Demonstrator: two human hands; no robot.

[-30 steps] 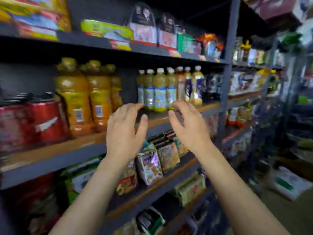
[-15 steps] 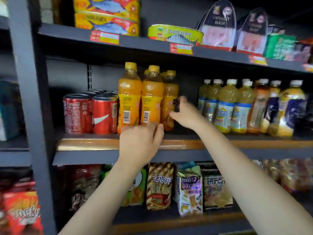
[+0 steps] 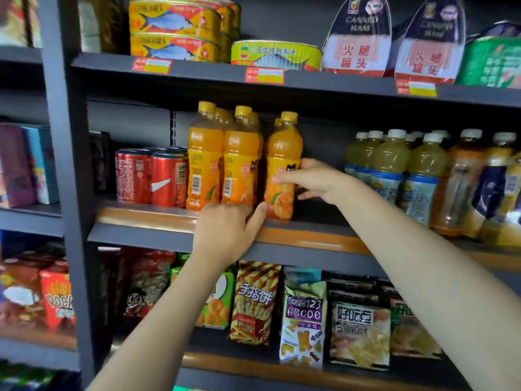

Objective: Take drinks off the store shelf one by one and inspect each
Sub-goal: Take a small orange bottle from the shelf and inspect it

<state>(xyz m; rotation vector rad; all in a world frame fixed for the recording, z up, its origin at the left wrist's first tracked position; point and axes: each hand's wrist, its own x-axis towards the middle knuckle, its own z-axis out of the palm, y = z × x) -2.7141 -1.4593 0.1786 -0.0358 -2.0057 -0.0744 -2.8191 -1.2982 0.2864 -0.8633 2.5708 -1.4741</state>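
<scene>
Since half a second ago, the right hand (image 3: 315, 180) has closed round the rightmost orange bottle (image 3: 282, 165) and drawn it a little away from its two neighbours (image 3: 222, 162), so a dark gap now shows between them. Thumb across the label's front, fingers curled behind: the hand grips the bottle at mid-height. The left hand (image 3: 228, 230) has shifted right along the shelf edge (image 3: 310, 238); its fingers are loosely bent, the thumb touching the bottle's base, and it holds nothing.

The bottle stands upright on the shelf, just right of the other orange bottles. Red cans (image 3: 152, 177) sit left of those bottles, and pale juice bottles (image 3: 394, 170) stand well right of the gripped one, with an open stretch of shelf between.

As for progress, the task looks barely begun: every drink in view is on the shelf, and this one is gripped but not yet lifted clear. Taking it off, turning it to inspect the label, and then doing the same with the remaining drinks all appear to lie ahead.
</scene>
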